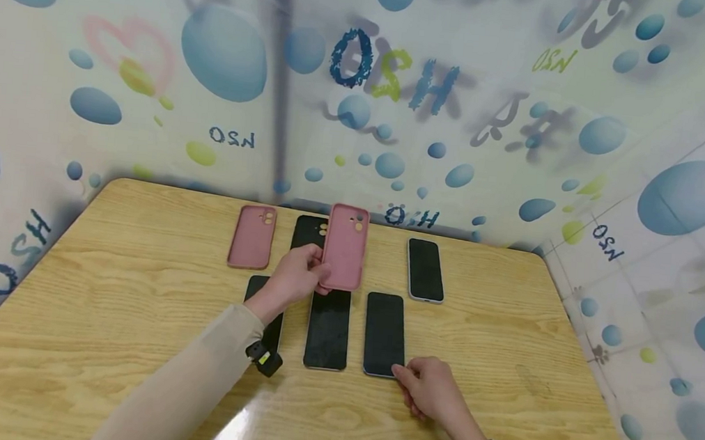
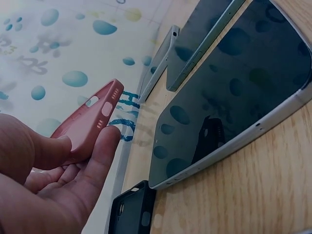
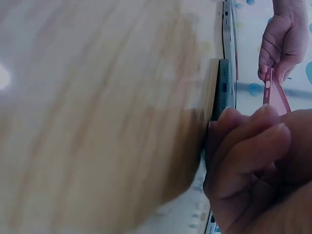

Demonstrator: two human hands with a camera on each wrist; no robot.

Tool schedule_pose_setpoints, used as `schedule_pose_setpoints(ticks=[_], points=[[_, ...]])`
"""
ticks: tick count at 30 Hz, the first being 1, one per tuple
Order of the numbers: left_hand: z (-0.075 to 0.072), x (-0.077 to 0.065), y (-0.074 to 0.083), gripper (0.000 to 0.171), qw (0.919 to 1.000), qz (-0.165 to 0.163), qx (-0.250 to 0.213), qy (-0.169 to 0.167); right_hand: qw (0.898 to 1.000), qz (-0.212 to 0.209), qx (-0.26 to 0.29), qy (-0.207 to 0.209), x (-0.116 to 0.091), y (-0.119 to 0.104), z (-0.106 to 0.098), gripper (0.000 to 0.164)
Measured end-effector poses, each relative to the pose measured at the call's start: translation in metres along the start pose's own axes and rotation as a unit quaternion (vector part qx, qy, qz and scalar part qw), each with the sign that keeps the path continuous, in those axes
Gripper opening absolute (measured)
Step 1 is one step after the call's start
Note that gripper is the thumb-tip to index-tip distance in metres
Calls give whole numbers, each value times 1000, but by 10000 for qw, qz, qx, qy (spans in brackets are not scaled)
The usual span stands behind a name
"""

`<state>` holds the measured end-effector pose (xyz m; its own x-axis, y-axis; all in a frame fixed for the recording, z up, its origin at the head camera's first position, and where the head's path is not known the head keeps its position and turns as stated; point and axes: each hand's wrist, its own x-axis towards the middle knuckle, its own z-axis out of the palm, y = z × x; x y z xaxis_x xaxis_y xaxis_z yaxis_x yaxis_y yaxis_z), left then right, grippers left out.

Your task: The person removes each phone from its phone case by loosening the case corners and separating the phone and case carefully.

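My left hand (image 1: 297,271) grips a pink phone case (image 1: 346,251) by its lower left side, thumb on its inner face, and holds it raised above the table. In the left wrist view the pink case (image 2: 90,124) is tilted, its cut-out edge toward the phones. Down at the front, my right hand (image 1: 435,391) pinches the lower right corner of a dark-screened smartphone (image 1: 384,334), its fingers curled. Left of that phone lies another smartphone (image 1: 327,333), its top end overlapped by the held case. Behind my left hand a black phone case (image 1: 308,229) is partly hidden.
A second pink phone case (image 1: 253,238) lies at the back left. One smartphone (image 1: 272,328) is partly covered by my left wrist, and another with a light frame (image 1: 426,270) lies at the back right. A patterned curtain (image 1: 359,144) borders the wooden table (image 1: 133,285).
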<state>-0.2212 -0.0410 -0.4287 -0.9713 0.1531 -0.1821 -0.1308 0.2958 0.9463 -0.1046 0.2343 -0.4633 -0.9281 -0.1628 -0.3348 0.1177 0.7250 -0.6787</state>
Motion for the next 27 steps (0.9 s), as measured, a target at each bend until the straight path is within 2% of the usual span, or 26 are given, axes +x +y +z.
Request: schedule_pose_setpoints(ticks=[6, 18, 27], points=[[1, 1, -1, 14, 10000, 3, -44, -9, 9998, -57, -173, -14, 1, -4, -9, 42], [1, 2, -5, 16, 10000, -6, 31, -88, 9954, -936, -211, 76, 20, -7, -36, 33], [3, 3, -5, 14, 9999, -42, 90, -115, 9901, -1288, -394, 394, 39, -10, -40, 28]])
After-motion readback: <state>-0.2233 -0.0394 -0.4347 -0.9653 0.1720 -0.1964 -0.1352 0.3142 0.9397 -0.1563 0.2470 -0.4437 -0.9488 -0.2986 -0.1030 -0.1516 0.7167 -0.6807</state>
